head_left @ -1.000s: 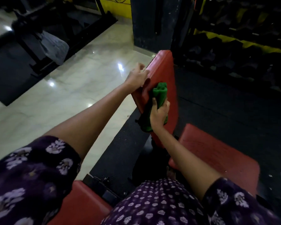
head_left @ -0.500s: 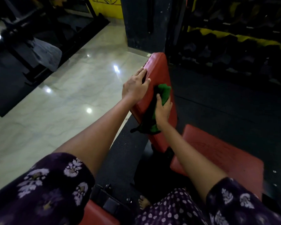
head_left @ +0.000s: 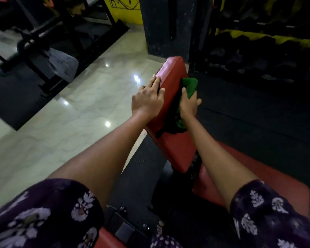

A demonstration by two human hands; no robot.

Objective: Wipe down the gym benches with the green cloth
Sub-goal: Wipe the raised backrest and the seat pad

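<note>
Far left: dark machine frame on a rubber mat, grey plastic bag hanging from it. Pale glossy floor between that and you.

Your left hand lies flat on the left edge of the raised red backrest pad. Fingers straight, grip wide, holding nothing; it reads as a brace.

Just right of it, your right hand has its grip closed round the green cloth, thumb over the bunch, pressing it against the pad's face. The cloth sits mid-pad: a green wad above your fingers, a darker tail trailing below the wrist toward the pad's lower end.

Handling, as judged from here: cloth is light, soft and limp, so it will bunch and fold rather than stay spread. Keep the wad in the palm and gather the loose tail, or it drags and snags. The pad looks like smooth vinyl over foam, slightly yielding and slick; the cloth should glide, so press firmly. Whether the cloth is damp cannot be told.

Right: the red seat pad lies lower, near the backrest's foot. Beyond, a dim dumbbell rack.
</note>
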